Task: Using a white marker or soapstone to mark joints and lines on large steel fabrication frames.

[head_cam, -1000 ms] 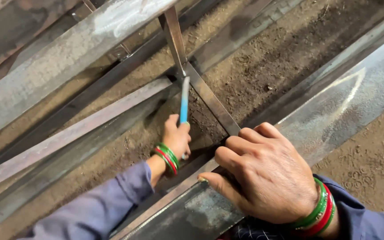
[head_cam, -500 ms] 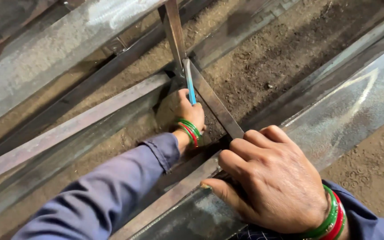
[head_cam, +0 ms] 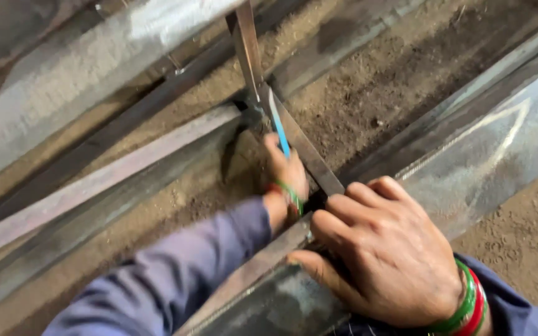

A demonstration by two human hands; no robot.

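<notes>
My left hand [head_cam: 286,171] reaches down below the metal bars and is closed around a thin blue marker-like tool [head_cam: 279,130]. The tool's tip points up toward the corner where a narrow steel strip [head_cam: 247,46] meets a flat diagonal bar [head_cam: 309,155]. My right hand [head_cam: 384,252] rests fingers-down on the near edge of a wide grey steel beam [head_cam: 499,143], gripping its lip. Both wrists wear green and red bangles, and both arms are in blue-grey sleeves.
Long steel bars run diagonally: a wide bright one [head_cam: 63,93] at upper left, an angle section [head_cam: 113,180] below it. Brown dirt ground [head_cam: 393,99] shows between the bars and at lower right [head_cam: 530,236].
My left hand has pushed farther forward and up, bringing the blue tool closer to the bar junction. The right hand has stayed on the beam edge. The view has shifted slightly.
</notes>
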